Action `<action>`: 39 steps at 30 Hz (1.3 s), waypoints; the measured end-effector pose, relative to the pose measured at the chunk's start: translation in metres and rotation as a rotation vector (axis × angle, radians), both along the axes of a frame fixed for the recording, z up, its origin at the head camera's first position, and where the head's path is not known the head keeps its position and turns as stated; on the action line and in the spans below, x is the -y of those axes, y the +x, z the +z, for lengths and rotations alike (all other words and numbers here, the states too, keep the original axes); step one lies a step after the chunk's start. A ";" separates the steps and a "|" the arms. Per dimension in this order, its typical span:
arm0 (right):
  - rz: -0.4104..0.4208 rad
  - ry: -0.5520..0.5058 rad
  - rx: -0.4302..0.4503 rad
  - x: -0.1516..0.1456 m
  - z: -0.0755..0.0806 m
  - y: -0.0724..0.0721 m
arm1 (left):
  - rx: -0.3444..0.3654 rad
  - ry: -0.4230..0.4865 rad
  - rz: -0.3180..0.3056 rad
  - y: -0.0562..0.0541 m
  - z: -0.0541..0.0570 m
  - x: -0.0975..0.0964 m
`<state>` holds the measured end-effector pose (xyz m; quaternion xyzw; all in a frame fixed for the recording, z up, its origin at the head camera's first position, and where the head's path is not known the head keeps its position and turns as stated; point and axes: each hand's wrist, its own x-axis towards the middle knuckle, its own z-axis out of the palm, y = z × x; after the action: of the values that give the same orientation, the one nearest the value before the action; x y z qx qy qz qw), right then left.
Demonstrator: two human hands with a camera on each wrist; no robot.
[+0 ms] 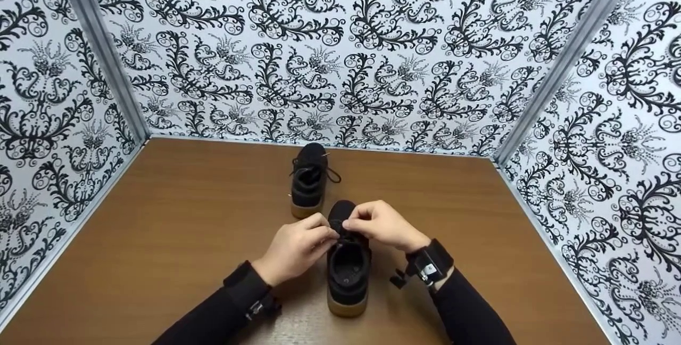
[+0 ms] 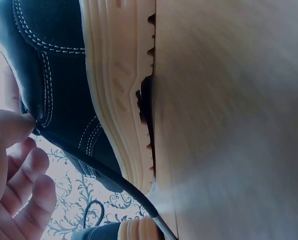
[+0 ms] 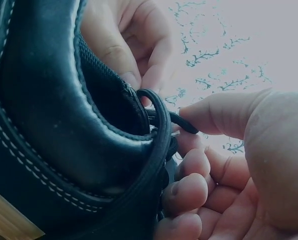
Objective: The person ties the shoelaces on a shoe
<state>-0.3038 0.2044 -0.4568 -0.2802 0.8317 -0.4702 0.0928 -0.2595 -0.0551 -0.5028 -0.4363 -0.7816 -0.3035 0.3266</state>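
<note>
A black shoe [image 1: 347,294] with white stitching and a tan sole stands upright on the table, toe pointing away. Both hands meet over its lacing. My left hand [image 1: 296,247] pinches a black shoelace [image 2: 101,169] between thumb and finger at the shoe opening; the lace slants down past the sole toward the tabletop. From the other side, my right hand [image 1: 387,226] pinches a lace between thumb and forefinger, its other fingers loosely curled. A lace loop [image 3: 162,120] arches beside the collar in the right wrist view. Fingers partly hide the lacing.
A second black shoe [image 1: 308,191], its lace [image 1: 334,175] looped out to the right, stands farther back and slightly left on the brown table [image 1: 213,190]. Patterned white panels [image 1: 319,68] with grey corner posts enclose the table at the back and both sides.
</note>
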 end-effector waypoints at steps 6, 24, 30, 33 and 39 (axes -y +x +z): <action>-0.008 0.004 0.006 0.000 0.000 0.000 | 0.010 0.030 -0.017 0.001 -0.001 -0.004; -0.002 -0.008 0.025 0.000 0.001 0.000 | 0.308 0.194 -0.081 -0.003 -0.006 0.002; -0.005 0.005 0.009 0.000 0.002 0.000 | 0.362 0.206 -0.085 -0.003 -0.006 0.004; -0.005 0.002 0.009 0.000 0.003 0.000 | 0.395 0.218 -0.089 -0.004 -0.006 0.004; 0.002 -0.004 0.010 -0.003 0.004 0.000 | 0.459 0.260 -0.100 -0.002 -0.007 0.003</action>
<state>-0.3040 0.2069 -0.4530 -0.2790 0.8299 -0.4734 0.0969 -0.2619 -0.0584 -0.5097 -0.3486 -0.7671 -0.5081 0.1784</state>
